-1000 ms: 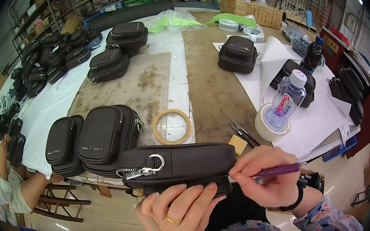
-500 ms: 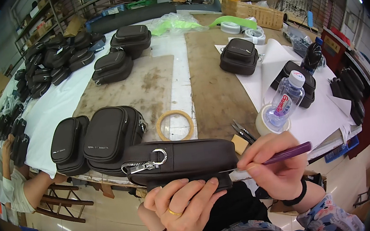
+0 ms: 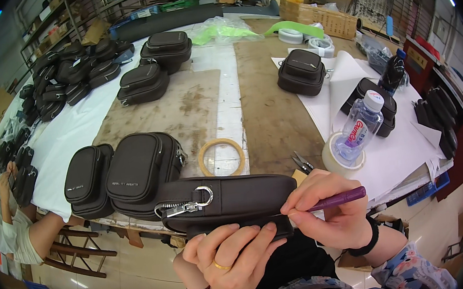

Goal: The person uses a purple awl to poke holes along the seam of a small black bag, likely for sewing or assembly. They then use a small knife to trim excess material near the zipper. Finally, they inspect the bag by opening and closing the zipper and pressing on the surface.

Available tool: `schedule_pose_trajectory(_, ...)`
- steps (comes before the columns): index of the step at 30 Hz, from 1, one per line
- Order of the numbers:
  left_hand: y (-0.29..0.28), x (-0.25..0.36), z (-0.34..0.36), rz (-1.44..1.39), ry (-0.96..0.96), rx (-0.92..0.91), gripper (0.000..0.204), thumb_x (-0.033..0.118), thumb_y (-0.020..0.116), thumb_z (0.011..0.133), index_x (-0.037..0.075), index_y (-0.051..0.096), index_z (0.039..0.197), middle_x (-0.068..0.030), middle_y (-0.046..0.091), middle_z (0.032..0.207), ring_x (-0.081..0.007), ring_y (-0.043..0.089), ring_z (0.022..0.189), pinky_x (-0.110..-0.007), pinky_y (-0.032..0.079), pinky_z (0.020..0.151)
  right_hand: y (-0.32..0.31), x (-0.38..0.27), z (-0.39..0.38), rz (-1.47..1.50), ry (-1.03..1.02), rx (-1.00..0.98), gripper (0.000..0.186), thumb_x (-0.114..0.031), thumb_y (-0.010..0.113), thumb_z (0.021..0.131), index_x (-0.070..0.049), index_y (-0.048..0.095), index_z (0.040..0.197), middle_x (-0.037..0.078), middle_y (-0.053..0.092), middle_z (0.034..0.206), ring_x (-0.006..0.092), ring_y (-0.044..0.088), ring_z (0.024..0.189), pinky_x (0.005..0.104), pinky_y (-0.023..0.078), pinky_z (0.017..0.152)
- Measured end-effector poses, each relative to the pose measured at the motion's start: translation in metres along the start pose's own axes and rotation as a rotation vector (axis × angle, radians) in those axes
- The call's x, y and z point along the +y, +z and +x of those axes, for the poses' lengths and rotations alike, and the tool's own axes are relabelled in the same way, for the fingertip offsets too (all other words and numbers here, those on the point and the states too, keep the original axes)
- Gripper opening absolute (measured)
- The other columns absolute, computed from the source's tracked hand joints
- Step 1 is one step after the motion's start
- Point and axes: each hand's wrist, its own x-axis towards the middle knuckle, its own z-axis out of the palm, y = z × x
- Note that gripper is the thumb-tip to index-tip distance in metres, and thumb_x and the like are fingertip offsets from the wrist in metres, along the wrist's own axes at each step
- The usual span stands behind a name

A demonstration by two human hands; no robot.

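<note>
A dark brown zip bag point(image 3: 248, 193) lies on its side at the table's front edge, its silver zip puller and D-ring facing up at its left end. My left hand point(image 3: 233, 255) grips its near lower side, fingers bent over the edge. Pinched in my right hand point(image 3: 330, 207) is a slim tool with a purple handle point(image 3: 340, 198). Its thin tip meets the seam near the bag's right end; my fingertips partly cover it, so I cannot tell its exact kind.
Two similar bags point(image 3: 134, 170) stand left of my work. Beyond are a tape roll point(image 3: 220, 141), scissors point(image 3: 302, 162), and a clear bottle point(image 3: 360, 124) inside another roll. More bags point(image 3: 77, 70) are heaped far left. A person point(image 3: 5, 210) sits at the left edge.
My right hand has moved left along the seam with the purple-handled tool, and more of its tip is now covered. My left hand keeps its grip on the bag.
</note>
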Motion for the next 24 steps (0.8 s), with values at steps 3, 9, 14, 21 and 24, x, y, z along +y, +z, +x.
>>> schedule_pose_trajectory(3,0.001,-0.001,-0.002,0.010,-0.008,0.009,0.033,0.036,0.088,0.064,0.026,0.080,0.094,0.0158,0.064,0.099,-0.0103,0.055,0.099,-0.033,0.033,0.091,0.000,-0.004,0.001,-0.077,-0.042,-0.038,0.021,0.007,0.077,0.076,-0.004,0.069,0.092,0.009,0.074,0.089,0.0177,0.068,0.077,0.0274,0.052,0.066)
schedule_pose_trajectory(9,0.000,0.000,-0.002,0.013,0.001,0.019,0.034,0.036,0.088,0.063,0.027,0.080,0.094,0.0160,0.064,0.099,-0.0101,0.055,0.098,-0.034,0.033,0.091,-0.004,-0.003,0.001,-0.003,-0.004,-0.051,0.021,0.008,0.076,0.078,-0.002,0.068,0.094,0.011,0.074,0.090,0.0180,0.069,0.078,0.0261,0.053,0.066)
schedule_pose_trajectory(14,-0.001,0.001,-0.002,0.006,0.017,0.016,0.040,0.036,0.090,0.058,0.025,0.080,0.096,0.0111,0.061,0.096,-0.0177,0.053,0.100,-0.039,0.037,0.088,-0.001,0.001,-0.004,0.131,0.024,0.026,0.021,0.008,0.076,0.080,-0.002,0.065,0.096,0.013,0.074,0.093,0.0179,0.068,0.080,0.0281,0.052,0.071)
schedule_pose_trajectory(21,0.004,-0.002,-0.007,-0.018,0.013,0.066,0.039,0.035,0.090,0.059,0.029,0.080,0.096,0.0154,0.064,0.099,-0.0117,0.056,0.099,-0.035,0.035,0.090,-0.001,0.004,0.001,-0.036,-0.051,-0.042,0.020,0.002,0.079,0.078,-0.005,0.068,0.093,0.007,0.074,0.087,0.0185,0.069,0.076,0.0278,0.050,0.067)
schedule_pose_trajectory(24,0.004,-0.001,-0.009,-0.015,0.005,0.080,0.037,0.034,0.090,0.060,0.030,0.080,0.095,0.0170,0.065,0.099,-0.0092,0.057,0.099,-0.033,0.034,0.092,-0.002,-0.002,0.005,-0.071,-0.054,-0.074,0.022,0.003,0.079,0.076,-0.006,0.067,0.093,0.006,0.073,0.084,0.0189,0.069,0.074,0.0283,0.050,0.064)
